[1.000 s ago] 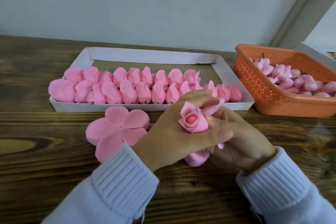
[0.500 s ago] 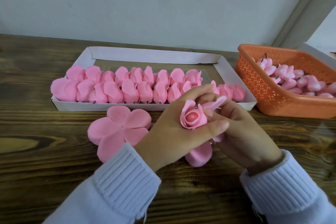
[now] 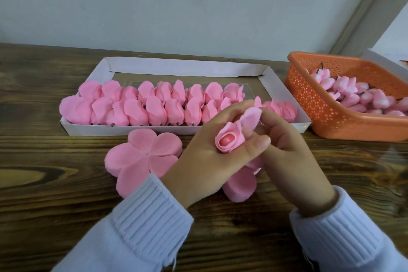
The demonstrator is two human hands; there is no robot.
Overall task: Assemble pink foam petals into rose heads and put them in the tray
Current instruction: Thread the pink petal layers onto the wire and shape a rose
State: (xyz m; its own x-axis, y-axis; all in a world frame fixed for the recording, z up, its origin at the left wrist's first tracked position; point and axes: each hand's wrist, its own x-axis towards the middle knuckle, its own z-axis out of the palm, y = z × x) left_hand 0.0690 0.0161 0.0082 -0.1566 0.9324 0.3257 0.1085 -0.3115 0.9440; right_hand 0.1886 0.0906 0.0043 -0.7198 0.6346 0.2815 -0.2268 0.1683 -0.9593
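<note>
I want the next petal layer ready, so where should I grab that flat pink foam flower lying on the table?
Probably pinch the flat foam flower by its left lobe, coming from the left. It lies flat, its lobes stick out as tabs, the left hand covers its right edge, and the tray sits close behind.

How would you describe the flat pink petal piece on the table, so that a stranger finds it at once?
Find the long white cardboard tray on the wooden table. Directly before its near wall, left of the left hand, lies the flat petal piece. Unlike the rolled rose heads in the tray, it is spread open, showing five round petals.
</note>
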